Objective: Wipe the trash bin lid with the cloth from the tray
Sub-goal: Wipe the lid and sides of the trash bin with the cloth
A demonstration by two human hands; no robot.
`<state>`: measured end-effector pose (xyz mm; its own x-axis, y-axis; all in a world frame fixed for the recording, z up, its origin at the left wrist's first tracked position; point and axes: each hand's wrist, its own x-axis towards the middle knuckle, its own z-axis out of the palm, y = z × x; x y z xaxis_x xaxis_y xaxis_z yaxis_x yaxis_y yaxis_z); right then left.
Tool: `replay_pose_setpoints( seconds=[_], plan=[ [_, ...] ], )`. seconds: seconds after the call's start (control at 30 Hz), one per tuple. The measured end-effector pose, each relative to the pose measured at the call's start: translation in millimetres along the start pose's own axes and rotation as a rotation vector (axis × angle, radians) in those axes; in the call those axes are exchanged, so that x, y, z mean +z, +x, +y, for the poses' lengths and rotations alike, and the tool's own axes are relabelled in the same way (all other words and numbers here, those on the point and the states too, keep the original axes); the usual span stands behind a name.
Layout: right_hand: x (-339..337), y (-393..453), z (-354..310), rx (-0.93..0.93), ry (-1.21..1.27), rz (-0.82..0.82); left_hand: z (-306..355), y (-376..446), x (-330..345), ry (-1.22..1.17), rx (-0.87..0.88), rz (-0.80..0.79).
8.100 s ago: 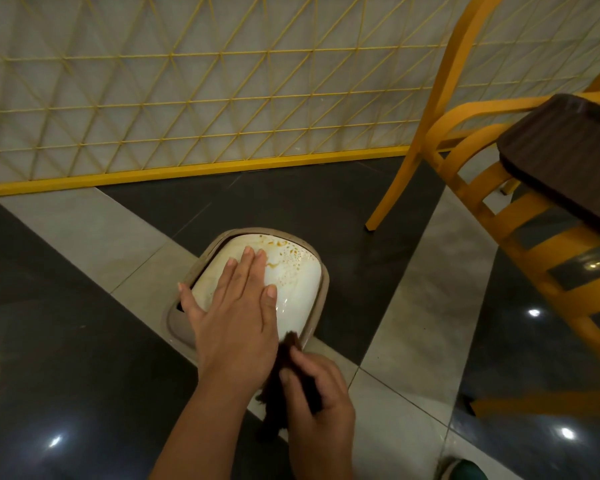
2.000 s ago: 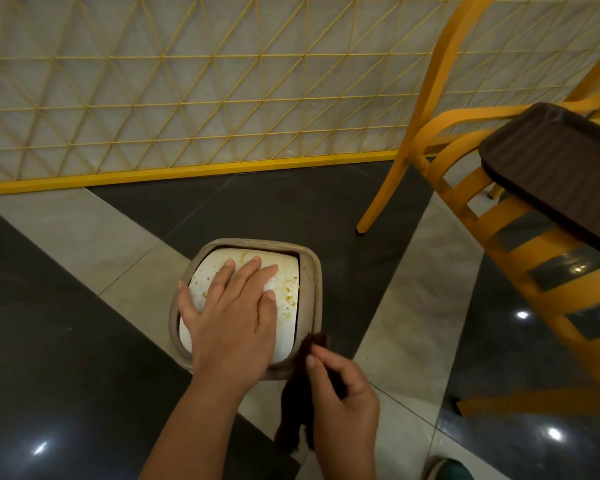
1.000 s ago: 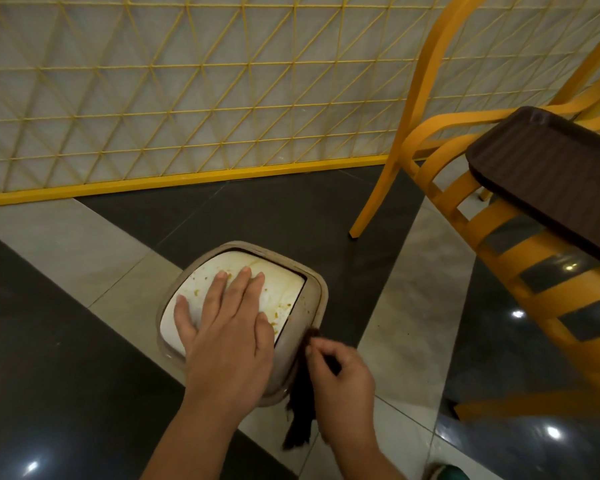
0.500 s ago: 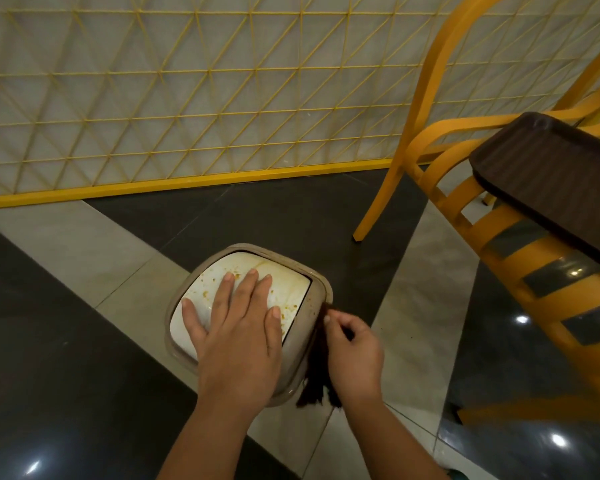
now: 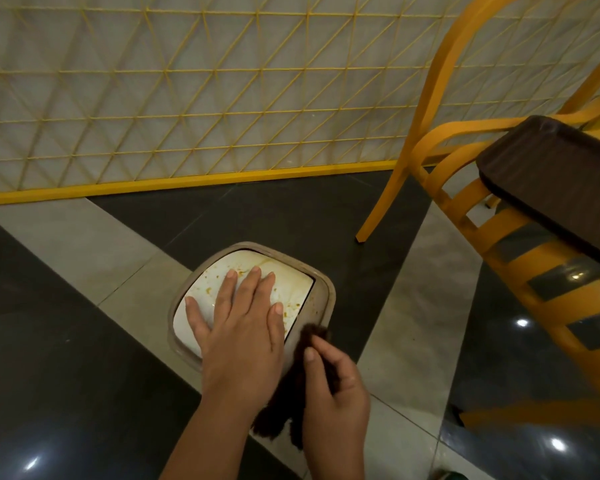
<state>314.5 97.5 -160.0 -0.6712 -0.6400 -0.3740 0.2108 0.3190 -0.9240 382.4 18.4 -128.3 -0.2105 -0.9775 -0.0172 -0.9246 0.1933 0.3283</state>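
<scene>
The trash bin lid (image 5: 291,285) sits low on the floor (image 5: 84,244), in the near middle of the scene — a white flap speckled with orange-brown stains, set in a beige rim. The left hand (image 5: 238,323) lies flat on the white flap, palm down, fingers spread and pointing to the far side, gripping nothing. Just right of it, the right hand (image 5: 333,386) pinches a dark brown cloth (image 5: 291,393) between thumb and fingers; the cloth's upper end touches the near right corner of the beige rim, and the rest hangs down between the two wrists. To the far right stands a yellow chair (image 5: 430,161) with a dark brown tray (image 5: 551,178) resting on its slatted seat, well apart from the lid. Behind the lid, along the far side, runs a yellow lattice partition (image 5: 187,98) above the floor of dark and pale tiles.
</scene>
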Motion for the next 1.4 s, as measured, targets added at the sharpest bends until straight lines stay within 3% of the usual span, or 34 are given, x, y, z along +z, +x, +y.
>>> replay_pose_setpoints(
  seconds=[0.17,0.33,0.53,0.7,0.77,0.87,0.97,1.13,1.2,1.4],
  plan=[
    [-10,26,-22,-0.425,-0.239,-0.044,-2,1,4,-0.006,0.022,0.011],
    [-7,45,-27,-0.329,-0.213,-0.056,-2,0,4,-0.019,0.021,0.016],
    [-14,10,-10,-0.557,-0.34,-0.113,-3,1,0,-0.042,0.022,-0.008],
    [-7,50,-17,-0.188,-0.145,-0.016,0,1,1,-0.037,0.006,-0.014],
    [-3,31,-15,-0.192,-0.146,-0.003,0,1,0,-0.04,0.0,-0.009],
    [-1,1,-11,-0.346,-0.172,-0.041,0,2,-1,-0.036,0.003,-0.006],
    [-4,20,-15,-0.444,-0.254,-0.036,0,2,1,-0.037,0.016,-0.006],
    [-4,55,-17,-0.15,-0.127,-0.006,1,2,3,-0.029,0.006,0.008],
    [-5,40,-10,-0.122,-0.14,-0.007,1,1,2,-0.031,0.006,0.013],
    [-11,17,-16,-0.639,-0.445,-0.08,2,2,1,-0.025,0.006,-0.01]
  ],
)
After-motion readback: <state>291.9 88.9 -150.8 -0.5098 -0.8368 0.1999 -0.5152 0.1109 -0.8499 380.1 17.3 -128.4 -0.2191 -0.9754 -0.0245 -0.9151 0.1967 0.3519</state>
